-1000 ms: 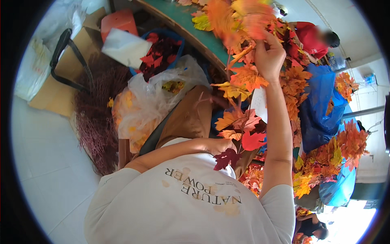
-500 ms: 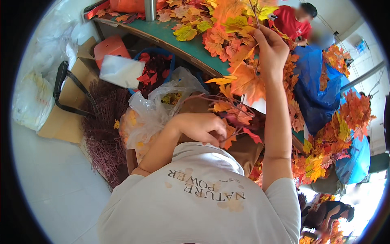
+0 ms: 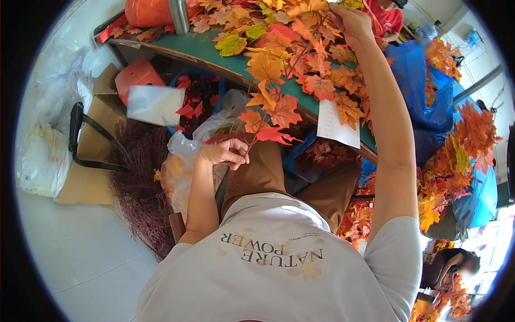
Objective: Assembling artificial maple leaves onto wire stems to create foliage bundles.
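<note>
While the person sits at the green bench (image 3: pixel 214 53), the left hand (image 3: pixel 224 152) is curled shut around the thin stem of a leaf branch (image 3: pixel 271 110), down over the lap. The branch has orange and red fake leaves and rises up from that hand toward the bench. The right hand (image 3: pixel 351 21) is raised high and pinches the top of the same branch among a big pile of leaves (image 3: pixel 300 32) on the bench. A white paper tag (image 3: pixel 337 124) hangs at the bench edge. A clear plastic bag (image 3: pixel 182 155) sits just beside the left hand.
</note>
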